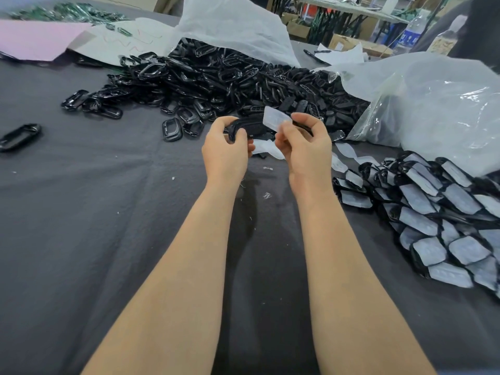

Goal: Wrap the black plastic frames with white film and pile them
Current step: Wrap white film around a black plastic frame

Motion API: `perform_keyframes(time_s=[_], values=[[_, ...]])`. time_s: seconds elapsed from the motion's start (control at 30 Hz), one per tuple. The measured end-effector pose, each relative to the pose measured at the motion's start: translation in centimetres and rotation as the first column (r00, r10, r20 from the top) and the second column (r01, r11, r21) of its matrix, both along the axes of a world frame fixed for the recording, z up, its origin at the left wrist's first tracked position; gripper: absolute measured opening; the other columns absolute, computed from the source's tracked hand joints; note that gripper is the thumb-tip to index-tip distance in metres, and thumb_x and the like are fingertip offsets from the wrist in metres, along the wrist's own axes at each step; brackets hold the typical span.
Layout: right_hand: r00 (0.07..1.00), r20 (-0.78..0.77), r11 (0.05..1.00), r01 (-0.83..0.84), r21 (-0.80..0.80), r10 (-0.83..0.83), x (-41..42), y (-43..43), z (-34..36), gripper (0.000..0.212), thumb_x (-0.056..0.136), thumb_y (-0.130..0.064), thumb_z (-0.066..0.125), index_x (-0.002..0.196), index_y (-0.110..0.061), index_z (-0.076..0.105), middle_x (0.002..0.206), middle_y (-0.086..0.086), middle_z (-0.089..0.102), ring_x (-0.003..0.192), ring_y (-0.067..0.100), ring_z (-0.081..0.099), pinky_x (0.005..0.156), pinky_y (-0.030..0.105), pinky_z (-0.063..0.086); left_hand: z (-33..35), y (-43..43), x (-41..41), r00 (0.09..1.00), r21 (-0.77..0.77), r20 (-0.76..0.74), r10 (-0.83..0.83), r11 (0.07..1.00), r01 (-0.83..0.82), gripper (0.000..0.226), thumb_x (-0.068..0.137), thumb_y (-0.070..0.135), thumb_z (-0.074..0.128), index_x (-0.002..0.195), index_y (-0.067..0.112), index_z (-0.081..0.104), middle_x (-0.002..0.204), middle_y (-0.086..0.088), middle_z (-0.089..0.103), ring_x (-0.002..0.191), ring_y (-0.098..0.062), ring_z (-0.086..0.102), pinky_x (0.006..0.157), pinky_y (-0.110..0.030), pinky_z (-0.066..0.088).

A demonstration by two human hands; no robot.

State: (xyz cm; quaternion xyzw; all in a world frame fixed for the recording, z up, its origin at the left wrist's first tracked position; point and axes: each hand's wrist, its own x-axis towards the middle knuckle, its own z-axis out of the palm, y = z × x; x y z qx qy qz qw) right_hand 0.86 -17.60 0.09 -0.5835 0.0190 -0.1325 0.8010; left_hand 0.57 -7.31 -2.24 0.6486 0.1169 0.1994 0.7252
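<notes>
Now the left hand (226,147) grips a black frame (250,127) above the dark table (81,212), near the right hand (304,143), which pinches white film (276,120) on it. Wrapped frames (433,220) sit piled at right.

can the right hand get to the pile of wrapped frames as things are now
Probably yes: the pile of wrapped frames lies just right of the right hand, with only loose film pieces between. Its grip is on a white film piece, though.
</notes>
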Motion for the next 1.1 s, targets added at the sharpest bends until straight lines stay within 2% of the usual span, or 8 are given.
perform_keyframes(time_s=[0.17,0.3,0.43,0.53,0.7,0.87,1.0,1.1], values=[[0.998,0.060,0.973,0.003,-0.229,0.011,-0.11,0.22,-0.30,0.009,0.090,-0.001,0.060,0.093,-0.009,0.059,0.074,0.001,0.065,0.066,0.005,0.062,0.067,0.019,0.053,0.16,-0.17,-0.18,0.998,0.047,0.019,-0.068,0.997,0.067,0.018,0.096,0.007,0.050,0.105,0.021,0.056,0.082,-0.004,0.068,0.065,-0.004,0.067,0.072,-0.027,0.059],[0.994,0.095,0.888,0.087,-0.451,-0.049,-0.07,0.26,-0.63,0.016,0.089,-0.009,0.062,0.081,-0.023,0.060,0.078,-0.005,0.062,0.075,0.007,0.058,0.079,0.034,0.054,0.23,-0.29,-0.21,0.993,0.065,0.044,-0.109,0.992,0.107,0.018,0.096,0.006,0.053,0.106,0.019,0.058,0.082,-0.002,0.069,0.069,-0.004,0.068,0.071,-0.026,0.059],[0.989,0.109,0.860,0.140,-0.491,-0.099,0.07,0.17,-0.79,0.016,0.088,-0.007,0.062,0.082,-0.021,0.058,0.077,-0.008,0.058,0.075,0.009,0.055,0.083,0.035,0.051,0.28,-0.44,-0.25,0.990,0.073,0.062,-0.129,0.990,0.124,0.018,0.096,0.006,0.053,0.104,0.021,0.057,0.082,0.000,0.068,0.067,-0.003,0.068,0.067,-0.021,0.057],[0.985,0.115,0.867,0.171,-0.468,-0.132,0.14,0.00,-0.60,0.011,0.088,-0.008,0.063,0.084,-0.016,0.059,0.078,-0.008,0.059,0.075,0.009,0.056,0.082,0.036,0.052,0.18,-0.43,-0.21,0.991,0.081,0.051,-0.120,0.990,0.116,0.020,0.097,0.005,0.050,0.107,0.021,0.057,0.089,-0.005,0.069,0.067,-0.005,0.068,0.073,-0.028,0.059],[0.996,0.069,0.955,0.066,-0.288,-0.048,0.01,-0.50,0.00,0.013,0.091,-0.010,0.061,0.082,-0.019,0.060,0.075,-0.008,0.060,0.067,0.002,0.055,0.064,0.018,0.049,0.12,-0.33,-0.12,0.996,0.070,0.024,-0.090,0.994,0.089,0.022,0.097,0.007,0.049,0.113,0.020,0.057,0.100,-0.014,0.068,0.068,-0.005,0.069,0.080,-0.036,0.059],[0.992,0.121,0.877,0.090,-0.471,-0.036,-0.12,0.03,-0.32,0.008,0.091,-0.007,0.060,0.086,-0.013,0.063,0.080,-0.005,0.062,0.073,0.006,0.056,0.075,0.024,0.050,0.13,-0.29,-0.03,0.992,0.058,0.036,-0.121,0.991,0.119,0.025,0.095,0.004,0.052,0.115,0.015,0.060,0.088,-0.006,0.070,0.068,-0.005,0.069,0.076,-0.032,0.060],[0.982,0.146,0.814,0.181,-0.552,-0.119,-0.06,0.30,-0.75,0.006,0.091,-0.011,0.059,0.088,-0.015,0.062,0.097,0.012,0.065,0.084,0.022,0.058,0.081,0.032,0.049,0.22,-0.40,-0.18,0.982,0.068,0.072,-0.177,0.983,0.172,0.022,0.095,0.003,0.052,0.110,0.018,0.059,0.080,-0.003,0.069,0.068,-0.006,0.068,0.074,-0.029,0.059],[0.972,0.178,0.807,0.226,-0.546,-0.151,-0.07,0.36,-0.76,0.005,0.092,-0.011,0.058,0.089,-0.014,0.061,0.097,0.009,0.065,0.086,0.019,0.059,0.080,0.026,0.048,0.29,-0.55,-0.24,0.976,0.060,0.076,-0.202,0.978,0.198,0.021,0.095,0.003,0.052,0.108,0.019,0.058,0.080,-0.005,0.069,0.069,-0.007,0.068,0.074,-0.029,0.059]])
